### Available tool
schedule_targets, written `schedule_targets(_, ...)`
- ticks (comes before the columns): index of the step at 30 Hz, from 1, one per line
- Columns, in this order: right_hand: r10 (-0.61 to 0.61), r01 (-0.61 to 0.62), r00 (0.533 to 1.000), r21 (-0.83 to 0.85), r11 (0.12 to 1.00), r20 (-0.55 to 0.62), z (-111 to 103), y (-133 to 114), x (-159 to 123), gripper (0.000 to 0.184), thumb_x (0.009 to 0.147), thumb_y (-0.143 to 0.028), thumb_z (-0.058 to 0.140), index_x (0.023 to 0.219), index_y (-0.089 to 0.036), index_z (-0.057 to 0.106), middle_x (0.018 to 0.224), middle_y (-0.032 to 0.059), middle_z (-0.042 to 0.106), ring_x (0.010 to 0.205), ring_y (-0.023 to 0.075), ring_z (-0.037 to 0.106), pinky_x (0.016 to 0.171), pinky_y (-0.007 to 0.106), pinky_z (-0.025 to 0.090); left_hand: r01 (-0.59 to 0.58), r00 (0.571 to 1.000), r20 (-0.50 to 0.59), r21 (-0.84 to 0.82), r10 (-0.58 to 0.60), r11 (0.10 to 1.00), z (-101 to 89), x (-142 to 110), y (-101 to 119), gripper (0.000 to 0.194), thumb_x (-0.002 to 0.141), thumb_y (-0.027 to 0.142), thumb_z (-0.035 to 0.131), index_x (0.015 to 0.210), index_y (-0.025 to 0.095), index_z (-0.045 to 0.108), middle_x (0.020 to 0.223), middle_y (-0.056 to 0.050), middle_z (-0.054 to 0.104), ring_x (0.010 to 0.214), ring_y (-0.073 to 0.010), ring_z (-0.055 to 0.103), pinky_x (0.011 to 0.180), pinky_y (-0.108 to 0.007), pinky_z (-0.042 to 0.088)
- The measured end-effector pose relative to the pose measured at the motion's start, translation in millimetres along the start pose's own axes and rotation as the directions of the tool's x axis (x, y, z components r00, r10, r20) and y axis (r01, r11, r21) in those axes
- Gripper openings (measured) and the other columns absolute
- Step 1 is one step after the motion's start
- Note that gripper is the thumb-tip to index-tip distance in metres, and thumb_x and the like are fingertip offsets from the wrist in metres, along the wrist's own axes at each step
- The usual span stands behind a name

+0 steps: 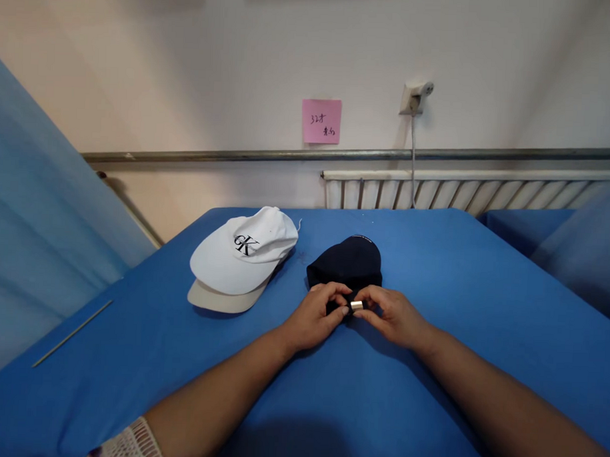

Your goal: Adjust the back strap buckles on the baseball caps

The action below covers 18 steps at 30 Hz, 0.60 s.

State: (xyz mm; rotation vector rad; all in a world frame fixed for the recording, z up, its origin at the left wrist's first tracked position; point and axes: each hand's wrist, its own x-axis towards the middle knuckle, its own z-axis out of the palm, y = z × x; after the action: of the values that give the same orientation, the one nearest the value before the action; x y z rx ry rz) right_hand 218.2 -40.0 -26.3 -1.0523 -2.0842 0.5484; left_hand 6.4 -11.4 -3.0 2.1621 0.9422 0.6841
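A dark navy or black cap [348, 262] lies on the blue-covered table, its strap side toward me. At its near edge, my right hand [396, 318] pinches a small shiny metal buckle [356, 305] between thumb and fingers. Close beside it, my left hand [316, 318] has its fingers closed on what looks like the cap's dark strap, largely hidden by the fingertips. To the left sits a white cap [244, 253] with black letters on its front, stacked over a beige-brimmed cap [226, 300].
A thin stick [72, 334] lies near the left edge of the blue table cover [408, 419]. Light-blue curtains [39, 232] hang at both sides. Behind the table are a metal rail [267, 155], a radiator [466, 191], a pink note [321, 121] and a plugged-in socket [412, 99].
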Motion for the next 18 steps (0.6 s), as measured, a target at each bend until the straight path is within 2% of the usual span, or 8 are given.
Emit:
schedule_targets(4, -0.008, 0.008, 1.0, -0.023, 1.0, -0.003, -1, 0, -1, 0.009, 0.09, -0.027, 0.059, 0.098, -0.021, 0.059, 0.087, 0.0035, 0.067, 0.075, 0.0153, 0.062, 0.07, 0.029, 0.049, 0.019, 1.0, -0.015, -0.03, -0.019, 0.999, -3.0, 2, 1, 0.027, 0.082, 0.025, 0.061, 0.109, 0.02, 0.058, 0.087, -0.002, 0.067, 0.088, -0.0181, 0.061, 0.086, -0.034, 0.045)
schedule_targets(10, -0.026, 0.026, 1.0, -0.057, 0.998, 0.006, 1, -1, -2, 0.01, 0.09, -0.026, 0.059, 0.098, -0.02, 0.058, 0.086, 0.0034, 0.066, 0.074, 0.0151, 0.062, 0.068, 0.028, 0.048, 0.104, 0.994, -0.006, -0.115, -0.105, 0.988, 4.3, 4, 1, 0.021, 0.08, 0.022, 0.06, 0.1, 0.018, 0.055, 0.073, 0.002, 0.063, 0.063, -0.0111, 0.056, 0.062, -0.024, 0.043)
schedule_targets(14, -0.024, 0.026, 0.999, -0.056, 0.998, 0.022, 2, -1, -2, 0.01, 0.09, -0.026, 0.059, 0.098, -0.021, 0.058, 0.087, 0.0033, 0.066, 0.073, 0.0148, 0.061, 0.067, 0.028, 0.047, 0.063, 0.997, -0.038, -0.105, -0.067, 0.993, 8.6, 4, 1, 0.023, 0.08, 0.022, 0.06, 0.102, 0.018, 0.055, 0.074, 0.002, 0.063, 0.067, -0.0123, 0.057, 0.068, -0.026, 0.045)
schedule_targets(18, -0.016, 0.016, 1.0, -0.041, 0.999, 0.01, 2, 1, -2, 0.011, 0.09, -0.027, 0.06, 0.099, -0.021, 0.058, 0.087, 0.0029, 0.066, 0.075, 0.0154, 0.061, 0.069, 0.029, 0.047, 0.024, 0.999, -0.04, -0.065, -0.027, 0.998, 5.3, 2, 1, 0.025, 0.083, 0.022, 0.058, 0.108, 0.019, 0.055, 0.085, -0.002, 0.068, 0.08, -0.0158, 0.062, 0.081, -0.031, 0.045)
